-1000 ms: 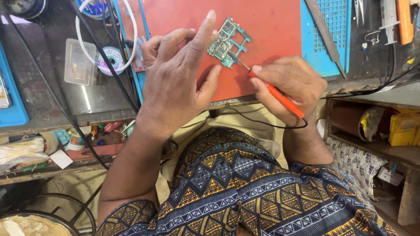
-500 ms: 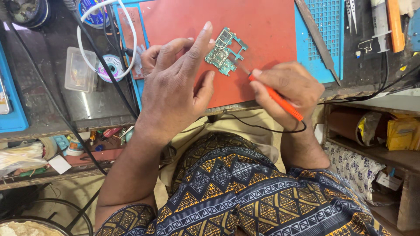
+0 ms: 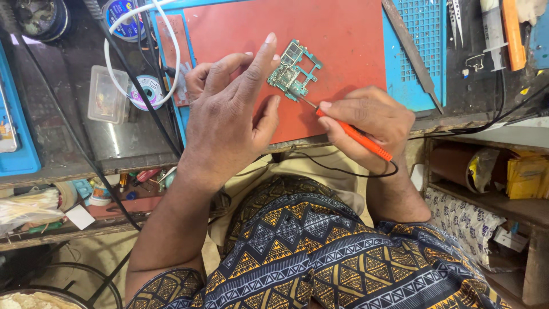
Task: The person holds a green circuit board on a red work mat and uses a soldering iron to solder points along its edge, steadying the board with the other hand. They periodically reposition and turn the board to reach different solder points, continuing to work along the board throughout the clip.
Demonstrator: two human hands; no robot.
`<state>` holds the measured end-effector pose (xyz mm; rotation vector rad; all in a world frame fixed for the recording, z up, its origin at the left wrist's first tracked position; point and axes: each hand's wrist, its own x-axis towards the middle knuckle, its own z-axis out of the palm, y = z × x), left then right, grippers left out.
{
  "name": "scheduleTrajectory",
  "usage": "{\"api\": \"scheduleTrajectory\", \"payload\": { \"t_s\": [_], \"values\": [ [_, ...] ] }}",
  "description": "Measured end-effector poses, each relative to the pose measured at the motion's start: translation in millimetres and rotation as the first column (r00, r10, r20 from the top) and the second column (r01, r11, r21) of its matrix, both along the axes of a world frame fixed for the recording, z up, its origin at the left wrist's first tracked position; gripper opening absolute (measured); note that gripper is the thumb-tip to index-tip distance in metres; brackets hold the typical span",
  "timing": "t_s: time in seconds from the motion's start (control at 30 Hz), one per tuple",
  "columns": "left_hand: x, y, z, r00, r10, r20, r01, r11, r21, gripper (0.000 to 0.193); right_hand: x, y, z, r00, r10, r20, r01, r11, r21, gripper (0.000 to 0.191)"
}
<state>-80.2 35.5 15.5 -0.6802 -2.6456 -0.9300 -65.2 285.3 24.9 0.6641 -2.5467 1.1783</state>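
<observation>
The circuit board sits lower now, right hand gripping the orange probe, left hand open.

circuit board: green, with silvery metal patches, upper centre of the frame
probe: orange-red handle, thin black cord trailing from its lower end
work mat: flat brick red, upper centre
gridded mat: bright blue, upper right, with a pattern of small square cells
garment: dark navy with mustard-yellow and white zigzag and diamond bands, bottom of the frame
cable loop: white, upper left
small box: clear plastic, left
packets: yellow, right edge
</observation>
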Motion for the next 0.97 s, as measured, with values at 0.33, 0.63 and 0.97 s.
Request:
{"api": "scheduleTrajectory", "payload": {
  "t_s": [0.33,0.63,0.97],
  "values": [
    [0.5,0.8,2.5,1.000,-0.003,0.001,0.003,1.000,0.002,0.074,0.9,0.4,2.9,0.997,-0.066,0.043,0.068,0.997,-0.042,0.020],
    [2.1,1.9,5.3,1.000,-0.004,0.009,0.003,1.000,0.013,0.072,1.1,3.7,4.8,0.998,0.058,-0.032,-0.057,0.998,0.025,0.021],
    [4.1,13.6,12.8,1.000,0.003,0.004,-0.003,1.000,0.010,0.077,-5.3,25.2,-8.9,0.977,-0.093,0.193,0.145,0.950,-0.278,0.018]
  ]
}}
